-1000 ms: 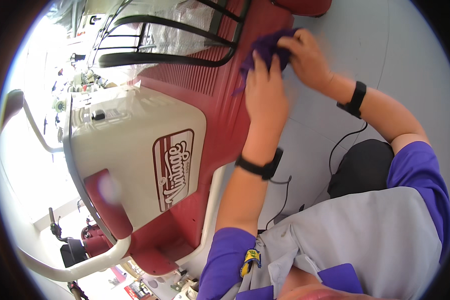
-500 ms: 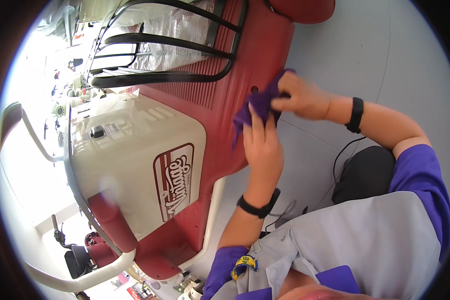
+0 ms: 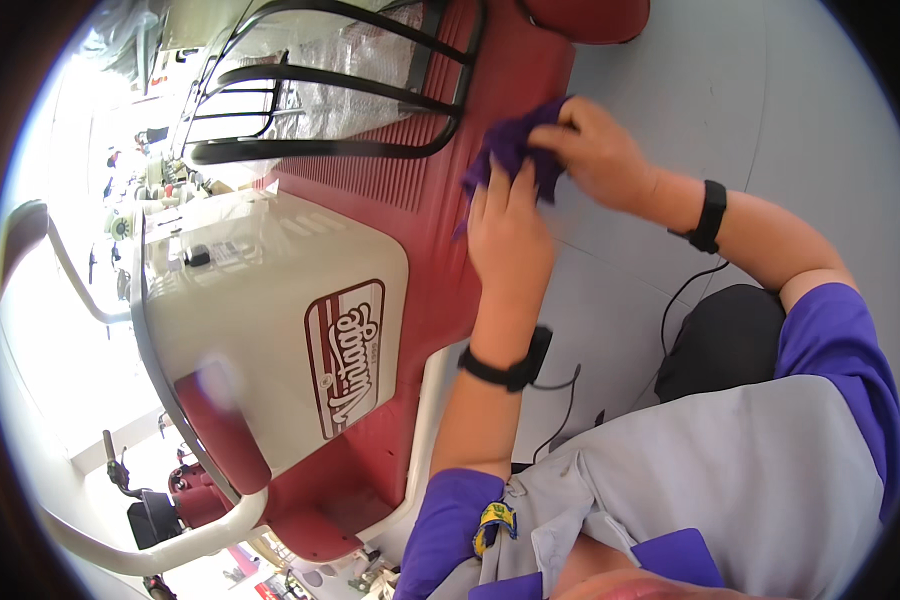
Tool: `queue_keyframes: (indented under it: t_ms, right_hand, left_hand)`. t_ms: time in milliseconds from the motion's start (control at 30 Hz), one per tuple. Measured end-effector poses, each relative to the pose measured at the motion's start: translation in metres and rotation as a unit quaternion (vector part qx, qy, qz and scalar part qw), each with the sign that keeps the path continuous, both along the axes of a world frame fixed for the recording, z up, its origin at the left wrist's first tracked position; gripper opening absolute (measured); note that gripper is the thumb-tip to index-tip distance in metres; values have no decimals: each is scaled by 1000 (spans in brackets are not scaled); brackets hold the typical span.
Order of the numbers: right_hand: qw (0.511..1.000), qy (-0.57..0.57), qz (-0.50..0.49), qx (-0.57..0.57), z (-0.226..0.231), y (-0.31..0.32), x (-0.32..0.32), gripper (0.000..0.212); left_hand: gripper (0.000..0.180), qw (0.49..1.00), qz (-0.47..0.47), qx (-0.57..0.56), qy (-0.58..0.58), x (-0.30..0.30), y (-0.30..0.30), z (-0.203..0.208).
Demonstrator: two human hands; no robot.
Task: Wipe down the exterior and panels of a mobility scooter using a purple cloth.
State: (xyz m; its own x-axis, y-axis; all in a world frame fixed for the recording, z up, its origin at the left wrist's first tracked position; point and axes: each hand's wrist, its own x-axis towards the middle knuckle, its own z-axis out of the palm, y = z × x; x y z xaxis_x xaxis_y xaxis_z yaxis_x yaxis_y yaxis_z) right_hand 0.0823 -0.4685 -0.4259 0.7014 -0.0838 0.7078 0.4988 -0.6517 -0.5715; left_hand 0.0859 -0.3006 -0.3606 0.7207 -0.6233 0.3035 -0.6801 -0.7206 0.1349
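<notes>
A crumpled purple cloth [image 3: 511, 143] lies against the red body panel [image 3: 440, 265] of a red and cream vehicle. Bunched in the fingers of my right hand [image 3: 602, 152] is the far right part of this cloth. My left hand [image 3: 511, 235] rests on its near side, fingers stretched out and apart, tips on the fabric. Its thumb is hard to make out. Left of both hands stands the cream box-shaped body [image 3: 270, 270], with a framed red and white decal [image 3: 348, 360] on its side.
A black metal rack [image 3: 340, 75] with clear bubble wrap [image 3: 345, 110] behind its bars is at the upper left. A cream tube rail [image 3: 160, 560] curves round the lower left. Grey floor [image 3: 690, 90] lies to the right, with a thin black cable [image 3: 685, 300] near my knee.
Both hands and the purple cloth have shifted up and slightly left along the red panel. My left forearm now reaches further up; the view has shifted slightly.
</notes>
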Motion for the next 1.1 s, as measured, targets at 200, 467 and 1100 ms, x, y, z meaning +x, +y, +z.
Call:
queue_keyframes:
  t_ms: [200, 467, 1100]
  right_hand:
    - [983, 33, 173, 57, -2, 32, -28, 29]
    - [998, 41, 26, -29, 7, -23, 12, 38]
    - [980, -22, 121, -158, 28, 17, 7, 38]
  left_hand:
    - [34, 997, 26, 56, -52, -49, 38, 2]
    - [29, 996, -14, 5, -88, 12, -23, -2]
    - [35, 993, 85, 48, -67, -38, 21, -1]
